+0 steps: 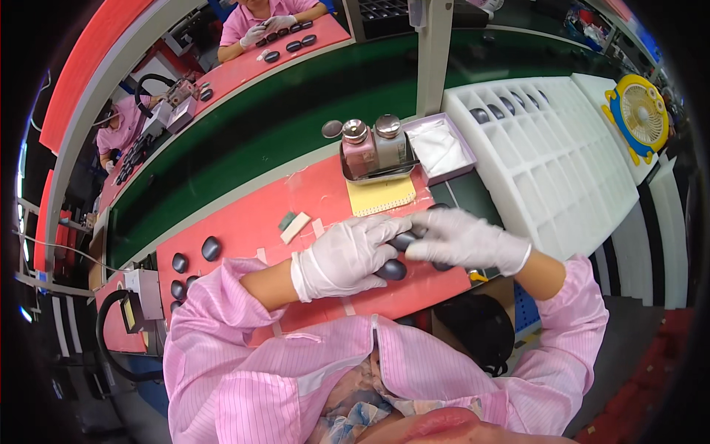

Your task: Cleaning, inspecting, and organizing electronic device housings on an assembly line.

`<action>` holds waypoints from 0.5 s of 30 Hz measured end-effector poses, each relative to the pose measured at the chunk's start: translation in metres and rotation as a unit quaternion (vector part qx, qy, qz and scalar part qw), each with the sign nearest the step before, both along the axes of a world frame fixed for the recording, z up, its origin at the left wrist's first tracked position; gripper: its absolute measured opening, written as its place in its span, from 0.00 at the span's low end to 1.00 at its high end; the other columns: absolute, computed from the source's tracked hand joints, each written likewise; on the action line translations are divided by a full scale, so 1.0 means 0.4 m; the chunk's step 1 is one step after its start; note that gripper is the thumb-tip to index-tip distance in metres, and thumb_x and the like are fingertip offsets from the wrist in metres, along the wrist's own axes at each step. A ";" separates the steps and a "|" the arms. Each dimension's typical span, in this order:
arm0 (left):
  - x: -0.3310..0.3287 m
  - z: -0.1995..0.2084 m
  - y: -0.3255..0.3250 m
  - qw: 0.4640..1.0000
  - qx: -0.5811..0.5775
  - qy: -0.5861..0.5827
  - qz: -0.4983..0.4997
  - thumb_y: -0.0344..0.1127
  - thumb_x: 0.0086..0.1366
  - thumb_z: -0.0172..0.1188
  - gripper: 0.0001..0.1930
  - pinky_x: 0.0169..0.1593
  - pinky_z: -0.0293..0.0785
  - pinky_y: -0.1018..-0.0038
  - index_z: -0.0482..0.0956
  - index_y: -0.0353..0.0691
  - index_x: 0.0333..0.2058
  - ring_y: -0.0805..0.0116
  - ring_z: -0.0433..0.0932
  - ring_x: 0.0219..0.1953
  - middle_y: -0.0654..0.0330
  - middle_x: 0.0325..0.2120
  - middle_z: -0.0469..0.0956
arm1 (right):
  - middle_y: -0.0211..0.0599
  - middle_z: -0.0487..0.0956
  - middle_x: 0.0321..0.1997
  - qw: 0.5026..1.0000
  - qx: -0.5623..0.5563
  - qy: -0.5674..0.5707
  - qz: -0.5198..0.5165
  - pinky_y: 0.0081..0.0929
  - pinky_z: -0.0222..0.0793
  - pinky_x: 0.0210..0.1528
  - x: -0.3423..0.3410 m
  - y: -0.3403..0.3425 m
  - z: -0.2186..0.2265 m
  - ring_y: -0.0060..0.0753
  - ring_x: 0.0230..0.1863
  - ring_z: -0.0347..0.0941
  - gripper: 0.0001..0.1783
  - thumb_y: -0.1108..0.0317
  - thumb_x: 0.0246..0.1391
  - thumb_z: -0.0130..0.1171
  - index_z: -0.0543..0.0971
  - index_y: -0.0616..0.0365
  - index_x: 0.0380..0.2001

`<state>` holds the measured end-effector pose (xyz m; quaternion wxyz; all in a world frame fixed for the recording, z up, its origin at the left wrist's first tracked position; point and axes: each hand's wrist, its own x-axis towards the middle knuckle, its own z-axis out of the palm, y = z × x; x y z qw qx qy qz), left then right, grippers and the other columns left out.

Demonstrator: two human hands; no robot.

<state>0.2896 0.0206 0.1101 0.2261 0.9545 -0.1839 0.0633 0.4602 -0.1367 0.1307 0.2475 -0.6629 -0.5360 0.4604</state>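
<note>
Both my hands wear white gloves and meet over the red work mat. My left hand (347,255) is closed, its fingers gripping a dark, smooth, rounded case (403,240). The fingers of my right hand (466,240) bend over that case from the other side and look slightly blurred. Just below my left fingertips lies another dark oval case (393,270) on the mat. Further dark cases show only in part, behind and under my right hand. Most of the gripped case is hidden by my fingers.
Pump bottles (360,152) stand in a tray behind a yellow pad (381,196). A lilac box (449,155) holds white cloths. Right stand a white divided tray (547,163) and a fan (640,118). More cases (211,248) lie left, near small blocks (296,228). Co-workers sit beyond the green belt (244,140).
</note>
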 end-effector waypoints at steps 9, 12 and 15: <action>-0.081 -0.014 -0.072 0.950 -0.203 0.199 0.126 0.30 0.48 0.68 0.22 0.49 0.74 0.69 0.74 0.40 0.45 0.59 0.78 0.46 0.52 0.43 0.76 | 0.35 0.78 0.37 0.962 0.123 0.014 -0.243 0.23 0.70 0.43 -0.111 -0.190 -0.054 0.21 0.38 0.73 0.20 0.58 0.57 0.58 0.75 0.62 0.45; -0.054 -0.026 -0.090 0.926 -0.255 0.221 0.169 0.36 0.52 0.67 0.26 0.42 0.75 0.72 0.68 0.39 0.48 0.63 0.80 0.37 0.53 0.33 0.78 | 0.52 0.65 0.62 0.962 0.253 0.008 -0.100 0.36 0.57 0.62 -0.154 -0.209 -0.050 0.46 0.62 0.62 0.20 0.57 0.56 0.57 0.77 0.64 0.43; -0.033 -0.046 -0.126 0.918 -0.271 0.226 0.182 0.39 0.50 0.72 0.38 0.40 0.74 0.73 0.58 0.40 0.55 0.67 0.79 0.35 0.54 0.35 0.78 | 0.55 0.57 0.67 0.963 0.260 -0.052 -0.041 0.38 0.51 0.66 -0.183 -0.196 -0.061 0.52 0.66 0.57 0.21 0.56 0.56 0.56 0.77 0.63 0.44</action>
